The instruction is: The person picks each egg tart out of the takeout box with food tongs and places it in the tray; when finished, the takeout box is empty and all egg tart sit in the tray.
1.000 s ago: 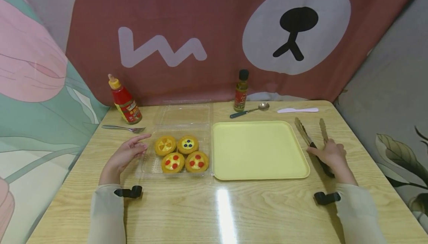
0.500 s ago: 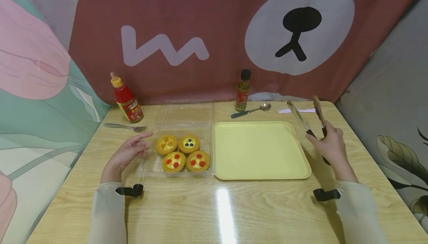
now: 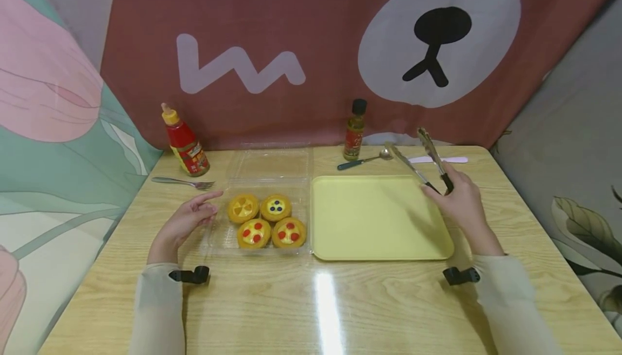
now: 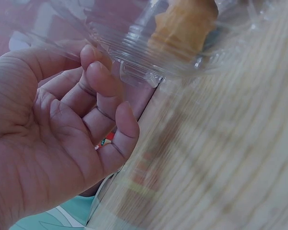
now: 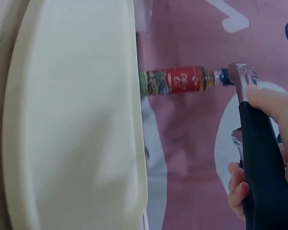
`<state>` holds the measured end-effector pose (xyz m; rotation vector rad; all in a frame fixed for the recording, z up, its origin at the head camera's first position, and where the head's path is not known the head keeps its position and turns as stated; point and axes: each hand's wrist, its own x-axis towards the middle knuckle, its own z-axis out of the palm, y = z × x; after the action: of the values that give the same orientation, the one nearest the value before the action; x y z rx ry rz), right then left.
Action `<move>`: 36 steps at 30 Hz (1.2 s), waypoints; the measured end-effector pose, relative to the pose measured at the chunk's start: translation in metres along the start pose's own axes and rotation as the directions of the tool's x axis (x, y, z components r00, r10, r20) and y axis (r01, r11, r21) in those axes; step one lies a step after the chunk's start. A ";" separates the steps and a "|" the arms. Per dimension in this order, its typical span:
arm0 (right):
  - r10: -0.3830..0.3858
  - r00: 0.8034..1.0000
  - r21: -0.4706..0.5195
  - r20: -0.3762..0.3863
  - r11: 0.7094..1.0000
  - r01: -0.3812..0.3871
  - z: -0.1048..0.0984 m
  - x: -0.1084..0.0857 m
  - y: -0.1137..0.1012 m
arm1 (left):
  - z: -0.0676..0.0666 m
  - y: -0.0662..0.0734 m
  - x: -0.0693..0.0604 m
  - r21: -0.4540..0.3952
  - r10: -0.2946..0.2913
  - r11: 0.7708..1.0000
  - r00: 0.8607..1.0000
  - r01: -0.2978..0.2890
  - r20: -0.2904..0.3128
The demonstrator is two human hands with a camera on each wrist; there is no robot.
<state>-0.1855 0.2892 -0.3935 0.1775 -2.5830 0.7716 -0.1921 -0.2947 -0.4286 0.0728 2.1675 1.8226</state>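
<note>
My right hand (image 3: 459, 197) grips a pair of tongs (image 3: 430, 149) by the black handles, with the metal arms spread apart. The tongs are raised over the far right corner of the yellow tray (image 3: 379, 220), nothing between their tips. In the right wrist view, thumb and fingers wrap the black handle (image 5: 261, 158). My left hand (image 3: 187, 222) lies at the left side of a clear plastic box (image 3: 221, 241), fingers loosely bent; whether it touches the box is hard to tell. Several tarts (image 3: 255, 233) with fruit-like toppings sit in the box, its lid (image 3: 272, 163) laid back.
A red sauce bottle (image 3: 187, 147) and a fork (image 3: 182, 183) are at the left. Behind the tray stand a small bottle (image 3: 354, 133), a spoon (image 3: 362, 161) and a pale purple knife (image 3: 452, 160). A printed cloth (image 3: 272, 112) hangs behind the table.
My right hand has lifted the tongs off the table and carried them leftward and away from me, to the tray's far right corner. My left hand stays in place.
</note>
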 end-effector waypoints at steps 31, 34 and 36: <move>-0.455 0.808 0.159 0.373 0.890 0.428 0.093 0.028 -0.143 | 0.003 0.001 -0.001 0.007 0.033 0.999 0.999 -0.033 -0.028; -0.482 0.773 0.169 0.411 0.874 0.455 0.099 0.031 -0.155 | 0.003 0.001 -0.001 0.003 0.025 1.000 0.999 -0.025 -0.031; -0.506 0.749 0.170 0.428 0.859 0.483 0.103 0.032 -0.163 | 0.003 0.001 -0.001 0.003 0.018 1.000 0.999 -0.018 -0.032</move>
<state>-0.2132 0.0964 -0.3765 1.1458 -2.7311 0.6388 -0.1907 -0.2918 -0.4277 0.0646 2.1978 1.8422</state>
